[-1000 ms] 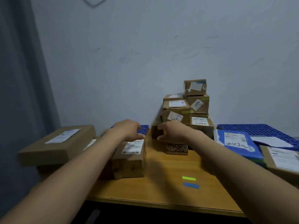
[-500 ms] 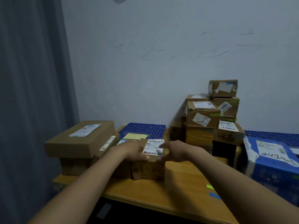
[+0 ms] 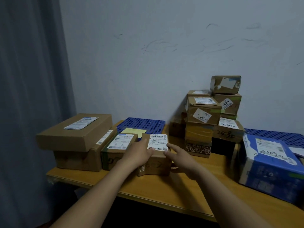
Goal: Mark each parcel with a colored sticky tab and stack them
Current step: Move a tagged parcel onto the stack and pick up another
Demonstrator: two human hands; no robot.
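Finding: both hands have closed in on one small brown parcel point(image 3: 156, 163). A second ago the right hand point(image 3: 179, 159) was at the stack beyond the grip. It now lies at this parcel's right top edge with fingers straight and spread, touching rather than clasping. The left hand point(image 3: 141, 155) rests flat across the parcel's top, fingers uncurled. Neither hand encloses the parcel, which sits on the table point(image 3: 164, 191).

Assessment: this parcel appears to be the next one for marking. No tab is visible on it, and the green and blue tabs seen earlier on the table right of the grip are now out of view. The parcel probably needs to be drawn nearer before tabbing.

Immediately left of the grip, and touching the parcel, is a second parcel point(image 3: 118, 150) with dark green tape. Further left are a large flat box point(image 3: 75, 130) and the box beneath it. Beyond the grip lie a yellow note point(image 3: 135, 130) and a blue perforated tray point(image 3: 141, 125).

Right of the grip and further back, the stack point(image 3: 204, 116) shows green strips on several boxes, so these are likely already marked.

Legible writing:
- The parcel's shipping label point(image 3: 158, 142) carries a barcode and a number that may read "387 P807 170", though the print is too small to confirm.
- "2490" is handwritten on a stack box's label point(image 3: 228, 125) and in marker on the side below it.
- "2490" is also written on the blue box point(image 3: 269, 163) far right of the grip.
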